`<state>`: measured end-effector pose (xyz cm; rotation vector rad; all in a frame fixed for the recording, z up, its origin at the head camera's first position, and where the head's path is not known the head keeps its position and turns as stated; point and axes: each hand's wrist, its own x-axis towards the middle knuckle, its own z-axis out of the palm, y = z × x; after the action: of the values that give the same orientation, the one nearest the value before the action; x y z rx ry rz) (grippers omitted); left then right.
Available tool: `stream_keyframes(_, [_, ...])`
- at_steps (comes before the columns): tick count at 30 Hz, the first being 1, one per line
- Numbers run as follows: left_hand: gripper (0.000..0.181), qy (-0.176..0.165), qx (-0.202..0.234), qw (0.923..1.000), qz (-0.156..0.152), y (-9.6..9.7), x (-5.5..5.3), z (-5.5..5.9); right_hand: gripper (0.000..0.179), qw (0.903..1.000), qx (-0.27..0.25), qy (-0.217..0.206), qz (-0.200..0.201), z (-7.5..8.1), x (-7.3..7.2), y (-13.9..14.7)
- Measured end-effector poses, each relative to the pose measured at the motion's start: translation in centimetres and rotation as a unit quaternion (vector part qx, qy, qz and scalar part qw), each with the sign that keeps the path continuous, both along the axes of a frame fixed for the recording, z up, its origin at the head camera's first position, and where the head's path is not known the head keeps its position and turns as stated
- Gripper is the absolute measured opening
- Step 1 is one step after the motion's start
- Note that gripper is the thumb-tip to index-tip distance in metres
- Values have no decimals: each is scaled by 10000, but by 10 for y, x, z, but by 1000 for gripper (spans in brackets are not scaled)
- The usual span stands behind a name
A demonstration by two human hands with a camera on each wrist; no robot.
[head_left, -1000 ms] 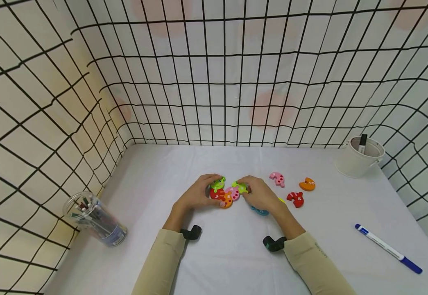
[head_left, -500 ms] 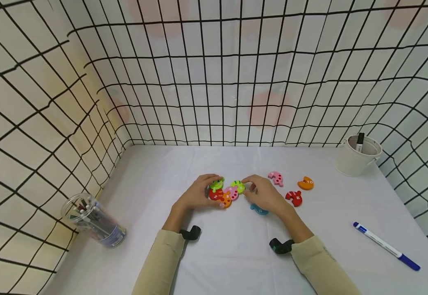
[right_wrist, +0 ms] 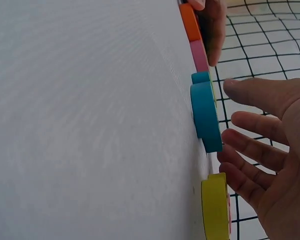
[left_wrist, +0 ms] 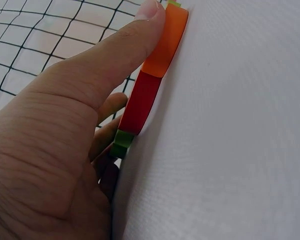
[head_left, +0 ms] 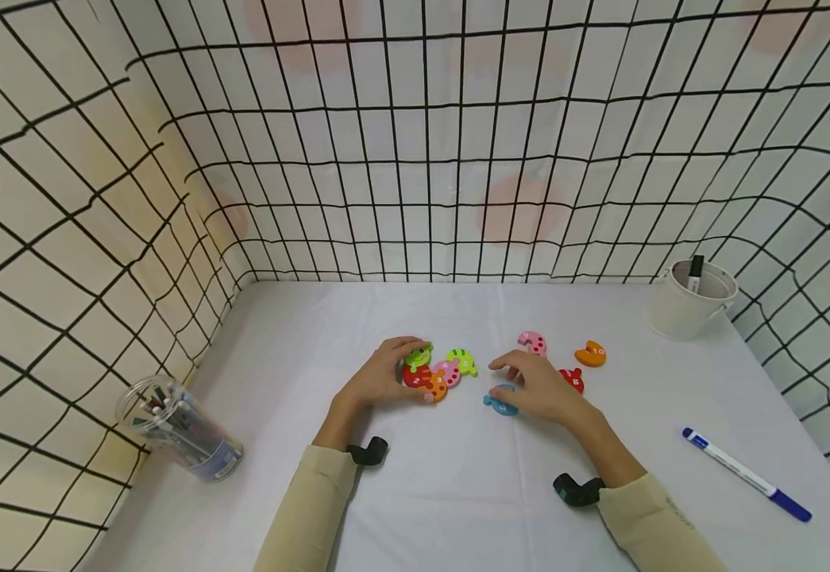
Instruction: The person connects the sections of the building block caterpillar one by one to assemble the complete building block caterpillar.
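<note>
A short chain (head_left: 434, 378) of puzzle pieces is spanned by the left hand (head_left: 379, 375) on the tabletop (head_left: 450, 500). Its fingers are curved and set well apart from the thumb, with the chain kept between them. The thumb tip is laid against the orange piece (head_left: 437, 389), and the fingertips are brought to the green head (head_left: 418, 358) at the far side; the red piece (head_left: 415, 376) is framed in between. The pink piece (head_left: 448, 372) and the striped green piece (head_left: 461, 360) are left clear of the fingers, at the chain's right end.

The right hand (head_left: 543, 388) is held low over the blue piece (head_left: 503, 403), which lies flat, apart from the chain. Its fingers are parted from the thumb and loosely bent, with nothing gripped. The thumb is placed over the blue piece; whether it is touched cannot be told. In the right wrist view, a yellow piece (right_wrist: 215, 207) is seen near the fingers.

Beyond the right hand, a spotted pink piece (head_left: 532, 342), a red "8" piece (head_left: 575, 380), partly covered by that hand, and an orange "10" piece (head_left: 590, 353) are scattered.
</note>
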<state>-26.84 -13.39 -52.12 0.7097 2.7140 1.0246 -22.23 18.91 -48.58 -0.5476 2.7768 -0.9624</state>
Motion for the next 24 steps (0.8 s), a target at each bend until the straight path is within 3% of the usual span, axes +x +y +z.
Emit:
stream_keyframes(7, [90,-38,16,10000,33,0,1,0,50,9995,281,105,111,-3,5,6])
stream_keyframes(16, [90,34,-9,10000,14,0,-1,-2,46,9983,248,400,348,-4,6,6])
stream_keyframes(24, [90,35,4,10000,-7,1,-1,-2,50,9978,564,317,173,-4,7,4])
